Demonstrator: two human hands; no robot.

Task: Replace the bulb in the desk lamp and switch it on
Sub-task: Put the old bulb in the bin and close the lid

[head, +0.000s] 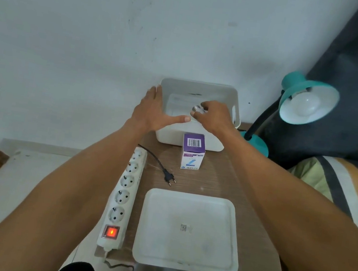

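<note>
A teal desk lamp (306, 101) stands at the right of the table, with a white bulb (305, 105) in its shade. My right hand (215, 117) grips another bulb (197, 109) over the white bin (203, 88); its metal screw base shows between my fingers. With fingers straight, my left hand (153, 110) rests flat on the bin's left rim, the thumb along the front edge. A purple and white bulb box (193, 151) stands in front of the bin. The lamp's black plug (169, 177) lies unplugged beside the white power strip (124, 194), whose switch (111, 232) glows red.
A white bin lid (188, 232) lies flat at the near end of the brown table (224, 184). A bed with a striped cover (347, 183) and a dark pillow (354, 92) lies to the right. The wall is close behind the bin.
</note>
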